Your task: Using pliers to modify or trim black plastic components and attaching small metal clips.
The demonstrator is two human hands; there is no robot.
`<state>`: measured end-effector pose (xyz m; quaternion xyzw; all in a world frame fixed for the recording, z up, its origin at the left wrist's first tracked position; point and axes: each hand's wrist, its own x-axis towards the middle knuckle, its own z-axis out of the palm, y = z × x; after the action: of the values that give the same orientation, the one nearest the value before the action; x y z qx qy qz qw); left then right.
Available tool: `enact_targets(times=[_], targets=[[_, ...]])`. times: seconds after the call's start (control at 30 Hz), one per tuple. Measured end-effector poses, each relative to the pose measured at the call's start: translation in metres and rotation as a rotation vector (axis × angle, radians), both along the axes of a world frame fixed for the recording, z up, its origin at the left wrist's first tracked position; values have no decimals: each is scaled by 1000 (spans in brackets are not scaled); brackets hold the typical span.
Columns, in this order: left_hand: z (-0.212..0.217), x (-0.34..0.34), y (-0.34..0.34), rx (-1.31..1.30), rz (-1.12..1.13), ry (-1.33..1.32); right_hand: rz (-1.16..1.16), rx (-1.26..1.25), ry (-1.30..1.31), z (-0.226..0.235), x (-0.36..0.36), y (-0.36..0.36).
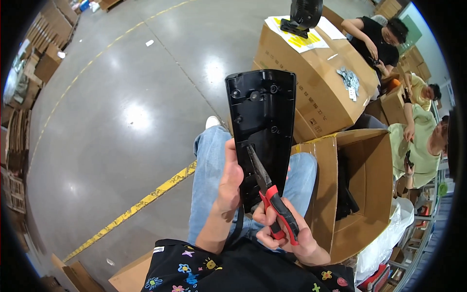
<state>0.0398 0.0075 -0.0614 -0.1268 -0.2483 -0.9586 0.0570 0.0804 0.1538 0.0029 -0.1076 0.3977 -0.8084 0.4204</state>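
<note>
Left hand [229, 182] clamps the long black moulded plastic housing [262, 126] upright; right hand [287, 228] squeezes red-handled needle-nose pliers [270, 194] shut inside it, best kept steady, tips aligned

grey concrete floor [121, 97]; cardboard boxes [311, 82]; yellow line [146, 202]

- An open cardboard box [367, 194] stands just right of the fingers, with dark parts inside.
- A tall closed carton [311, 82] rises beyond the fingers, up and to the right.
- A black fan [304, 17] sits on its top, on yellow-marked sheets [301, 36].
- A heap of small metal pieces [348, 78] lies on that carton.
- A yellow floor line [141, 204] runs left of the fingers.
- Seated people [413, 126] work far right.
- Flattened cardboard stacks [41, 53] lie far upper left.
</note>
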Motion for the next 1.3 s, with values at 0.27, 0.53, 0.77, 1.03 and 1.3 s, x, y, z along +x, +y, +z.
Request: enact_targets(times=[0.27,0.53,0.77,1.03,1.3], targets=[[-10,9,-12,-423,217,-114,-1,67,56,6,3,4],[-6,12,-9,-500,274,-182,-36,171,12,0,15,-7],[2,18,1,-435,282,-288,-49,172,5,-10,20,-8],[3,21,0,-448,343,-224,185,-94,-477,-1,-9,14],[-16,23,1,-387,256,-247,23,-429,-719,-17,10,-5]])
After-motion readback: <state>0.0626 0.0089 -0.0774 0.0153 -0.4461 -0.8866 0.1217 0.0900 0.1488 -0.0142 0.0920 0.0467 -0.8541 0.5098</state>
